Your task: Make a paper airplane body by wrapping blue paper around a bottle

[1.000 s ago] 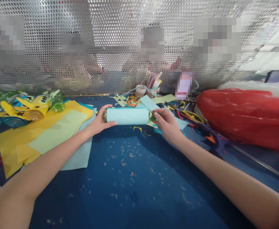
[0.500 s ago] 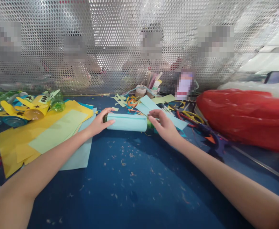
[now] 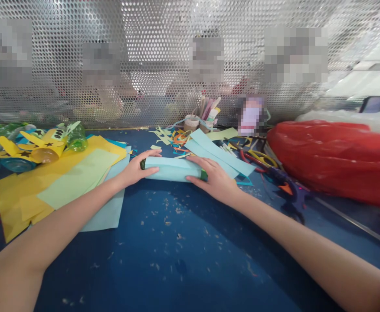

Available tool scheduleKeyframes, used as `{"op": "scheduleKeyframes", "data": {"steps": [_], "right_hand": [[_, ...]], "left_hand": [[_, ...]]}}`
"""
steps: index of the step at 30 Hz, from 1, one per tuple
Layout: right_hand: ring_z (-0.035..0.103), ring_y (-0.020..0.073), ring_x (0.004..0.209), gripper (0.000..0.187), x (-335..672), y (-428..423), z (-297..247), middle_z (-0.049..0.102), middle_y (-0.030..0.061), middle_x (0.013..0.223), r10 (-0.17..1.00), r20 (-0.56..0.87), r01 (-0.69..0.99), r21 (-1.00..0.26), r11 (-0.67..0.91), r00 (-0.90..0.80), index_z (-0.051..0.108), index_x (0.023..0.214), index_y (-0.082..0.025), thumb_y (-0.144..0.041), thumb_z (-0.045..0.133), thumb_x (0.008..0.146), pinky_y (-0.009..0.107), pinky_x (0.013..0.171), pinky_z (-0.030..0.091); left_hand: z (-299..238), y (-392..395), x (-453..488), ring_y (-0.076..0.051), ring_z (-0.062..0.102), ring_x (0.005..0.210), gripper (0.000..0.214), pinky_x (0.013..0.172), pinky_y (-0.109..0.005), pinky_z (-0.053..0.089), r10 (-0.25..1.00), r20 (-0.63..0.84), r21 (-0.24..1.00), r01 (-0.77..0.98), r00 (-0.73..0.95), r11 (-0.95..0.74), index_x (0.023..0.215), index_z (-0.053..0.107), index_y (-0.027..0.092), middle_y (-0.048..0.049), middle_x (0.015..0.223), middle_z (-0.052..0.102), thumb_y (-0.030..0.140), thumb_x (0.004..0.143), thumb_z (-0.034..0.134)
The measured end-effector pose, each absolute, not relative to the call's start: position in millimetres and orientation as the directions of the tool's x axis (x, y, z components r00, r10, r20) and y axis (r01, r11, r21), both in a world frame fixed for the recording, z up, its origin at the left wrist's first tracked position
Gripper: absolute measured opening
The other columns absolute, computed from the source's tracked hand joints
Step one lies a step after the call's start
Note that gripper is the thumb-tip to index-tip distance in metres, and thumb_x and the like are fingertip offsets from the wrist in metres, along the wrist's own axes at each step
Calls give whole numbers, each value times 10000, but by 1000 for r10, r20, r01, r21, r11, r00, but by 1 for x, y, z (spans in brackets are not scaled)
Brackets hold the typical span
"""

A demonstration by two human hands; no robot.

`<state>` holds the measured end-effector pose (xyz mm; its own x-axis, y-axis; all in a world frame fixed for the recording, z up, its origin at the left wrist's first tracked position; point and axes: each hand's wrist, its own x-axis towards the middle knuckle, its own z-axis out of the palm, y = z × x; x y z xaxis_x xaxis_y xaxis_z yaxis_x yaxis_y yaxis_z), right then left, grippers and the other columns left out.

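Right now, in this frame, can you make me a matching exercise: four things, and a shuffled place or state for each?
Things
1. light blue cylinder
2. red bag
3. yellow sheets
4. small cups

Places or states
A. partly under a pale green sheet
B. at the back, with sticks standing in them
C. held by the left hand and the right hand
D. at the right edge of the view

Pairs: 1-C, 2-D, 3-A, 4-B

Your left hand [image 3: 133, 170], right hand [image 3: 218, 178] level, facing each other; both gripping, thumbs nearer you; bare forearms [image 3: 284, 225] slanting inward.
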<state>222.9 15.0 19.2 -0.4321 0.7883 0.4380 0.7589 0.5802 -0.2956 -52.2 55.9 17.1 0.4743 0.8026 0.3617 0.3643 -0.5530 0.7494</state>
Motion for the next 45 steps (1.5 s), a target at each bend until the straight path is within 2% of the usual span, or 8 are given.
{"op": "scheduleKeyframes", "data": {"steps": [5, 11, 16, 23, 31, 35, 39, 45], "right_hand": [[519, 267, 1226, 476, 222, 14, 20, 575, 85, 1321, 803, 410, 754, -323, 571, -433, 474, 1320, -234, -415, 557, 888, 501, 1023, 425], [519, 260, 1226, 438, 220, 14, 22, 582, 71, 1311, 801, 418, 757, -318, 571, -429, 481, 1295, -247, -411, 546, 894, 499, 1018, 418], [584, 253, 1132, 299, 213, 17, 35, 665, 64, 1165, 798, 440, 762, -314, 566, -412, 577, 1144, -231, -415, 491, 923, 492, 1005, 418], [656, 257, 973, 264, 204, 31, 43, 714, 75, 1024, 820, 431, 774, -341, 534, -376, 646, 999, -211, -384, 458, 932, 467, 891, 503], [631, 236, 1070, 290, 198, 30, 41, 696, 64, 1128, 756, 450, 685, -352, 639, -474, 640, 1141, -229, -349, 482, 930, 473, 962, 491], [607, 226, 1123, 338, 201, 30, 39, 669, 67, 1195, 739, 433, 644, -373, 668, -516, 616, 1222, -237, -360, 486, 935, 453, 980, 495], [583, 232, 1163, 368, 203, 31, 38, 650, 85, 1227, 742, 425, 641, -380, 667, -519, 609, 1252, -222, -364, 488, 935, 463, 1003, 483], [600, 216, 1134, 311, 202, 32, 36, 690, 45, 1155, 745, 449, 599, -446, 665, -494, 660, 1184, -261, -353, 527, 918, 463, 1008, 486]], "left_hand": [[21, 55, -52, -239, 521, 1231, 406, 1071, -412, 378, 834, 321, 755, 411, 449, -512, 1174, 596, 258, -37, 1300, 599, 420, 804, 632], [25, 51, -49, -226, 529, 1221, 371, 1080, -406, 363, 849, 307, 772, 410, 430, -486, 1146, 615, 263, -30, 1278, 614, 392, 800, 640], [25, 54, -47, -233, 531, 1204, 351, 1067, -405, 370, 866, 281, 799, 399, 414, -450, 1118, 627, 262, -24, 1262, 621, 399, 795, 641], [21, 58, -46, -243, 568, 1109, 276, 1011, -411, 415, 878, 282, 832, 356, 387, -425, 1047, 639, 247, -29, 1167, 644, 393, 816, 608], [19, 58, -44, -240, 550, 1162, 308, 1058, -433, 377, 878, 311, 828, 350, 363, -438, 1071, 644, 236, -40, 1198, 647, 418, 826, 602], [22, 59, -48, -254, 527, 1219, 446, 1062, -444, 382, 856, 268, 811, 377, 441, -448, 1149, 624, 271, -31, 1288, 612, 422, 738, 710], [25, 62, -52, -257, 522, 1237, 545, 1048, -444, 402, 837, 245, 797, 390, 489, -461, 1242, 571, 283, -38, 1324, 590, 402, 731, 717], [28, 62, -52, -257, 566, 1171, 409, 1012, -447, 432, 840, 214, 814, 384, 498, -435, 1127, 646, 287, -18, 1266, 627, 424, 746, 701]]}}
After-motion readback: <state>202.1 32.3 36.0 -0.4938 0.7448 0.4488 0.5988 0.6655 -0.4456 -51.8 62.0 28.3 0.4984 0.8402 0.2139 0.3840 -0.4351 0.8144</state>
